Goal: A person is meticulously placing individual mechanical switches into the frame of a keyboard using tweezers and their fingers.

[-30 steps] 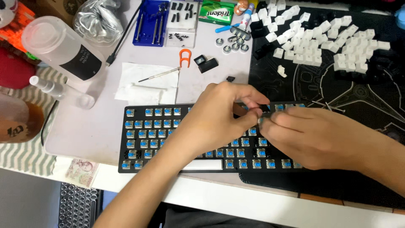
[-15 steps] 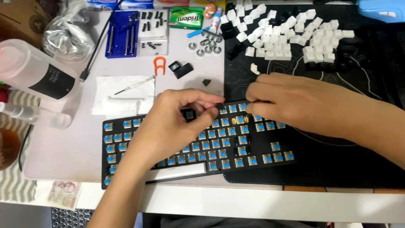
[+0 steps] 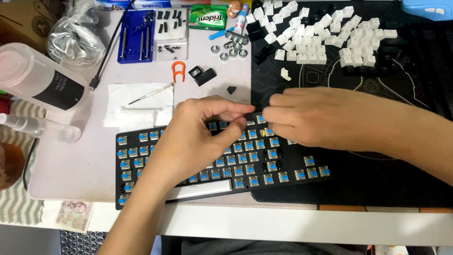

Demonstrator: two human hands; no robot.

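A black keyboard (image 3: pixel 283 165) with bare blue switches lies in front of me, one white long key (image 3: pixel 198 191) left on its bottom row. My left hand (image 3: pixel 198 141) rests over the keyboard's middle. Its thumb and forefinger pinch a small black part (image 3: pixel 252 114) above the top row. My right hand (image 3: pixel 321 118) comes in from the right with curled fingers. Its fingertips meet the same black part from the other side. What the part is exactly stays hidden between the fingers.
Loose white keycaps (image 3: pixel 321 40) lie on the black desk mat (image 3: pixel 387 184) at the back. An orange keycap puller (image 3: pixel 178 71), blue tool tray (image 3: pixel 134 35), white tissue (image 3: pixel 141 111) with a thin screwdriver, clear bottle (image 3: pixel 42 80) and banknote (image 3: pixel 73 215) sit to the left.
Half a second ago my right hand was slightly apart from the left fingers holding the black part. Now its fingertips close on that part. The view has shifted a little.
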